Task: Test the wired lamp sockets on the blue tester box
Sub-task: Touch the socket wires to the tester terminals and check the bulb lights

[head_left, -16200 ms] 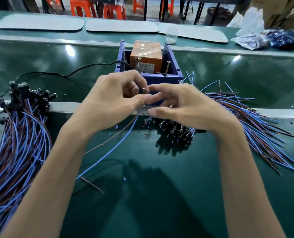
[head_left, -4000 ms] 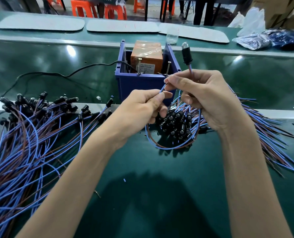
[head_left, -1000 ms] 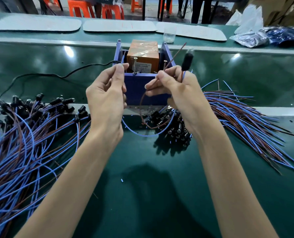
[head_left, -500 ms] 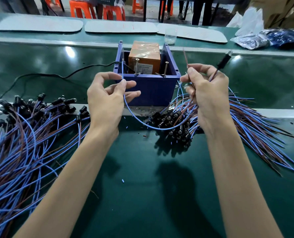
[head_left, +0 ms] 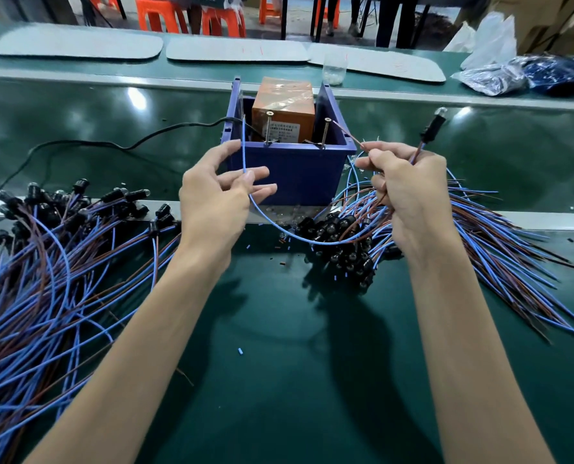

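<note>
The blue tester box (head_left: 289,172) stands mid-table with an orange block (head_left: 283,108) inside and two upright screws (head_left: 268,128) on its front rim. My left hand (head_left: 218,199) pinches a blue wire (head_left: 243,145) whose end points up beside the box's left wall. My right hand (head_left: 409,192) grips the brown wire (head_left: 346,133), its tip close to the right screw (head_left: 326,132), and the stem of a black lamp socket (head_left: 433,127) sticking up to the right. The blue wire loops low between both hands.
A heap of wired sockets (head_left: 54,262) covers the left of the green table. Another pile of sockets (head_left: 342,242) with long wires lies at right, under my right hand. A black cable (head_left: 111,145) runs left from the box. Plastic bags (head_left: 527,75) sit far right.
My left hand came slightly down and forward with the blue wire. My right hand tilted the brown wire's tip left toward the right screw; the socket stays raised at right.
</note>
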The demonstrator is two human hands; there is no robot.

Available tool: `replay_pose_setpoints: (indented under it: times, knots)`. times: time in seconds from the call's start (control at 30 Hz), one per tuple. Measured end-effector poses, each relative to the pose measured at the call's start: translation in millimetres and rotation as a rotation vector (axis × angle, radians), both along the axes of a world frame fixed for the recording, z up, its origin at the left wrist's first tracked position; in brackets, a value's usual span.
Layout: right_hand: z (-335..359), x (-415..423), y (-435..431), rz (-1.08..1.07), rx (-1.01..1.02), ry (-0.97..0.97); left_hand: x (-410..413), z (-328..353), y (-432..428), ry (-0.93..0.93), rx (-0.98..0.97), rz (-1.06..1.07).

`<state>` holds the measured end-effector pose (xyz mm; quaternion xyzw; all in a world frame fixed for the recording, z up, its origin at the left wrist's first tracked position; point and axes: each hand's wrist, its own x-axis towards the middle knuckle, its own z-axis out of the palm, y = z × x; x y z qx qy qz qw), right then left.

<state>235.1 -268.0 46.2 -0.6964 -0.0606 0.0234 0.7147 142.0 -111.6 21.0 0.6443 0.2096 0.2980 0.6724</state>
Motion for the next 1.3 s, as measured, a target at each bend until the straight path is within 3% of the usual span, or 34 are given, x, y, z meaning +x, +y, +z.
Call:
replay_pose_setpoints:
  times: [0.33, 1.3]
  knots:
    - [-3.8, 1.2, -0.5, 0.019, 0.024, -0.005, -0.3, -2.9, 4.1, 0.017, -0.106, 0.058]
    - [-4.4, 3.1, -3.4, 0.026, 0.016, -0.07, -1.9, -1.0, -0.3, 0.065, -0.084, 0.013]
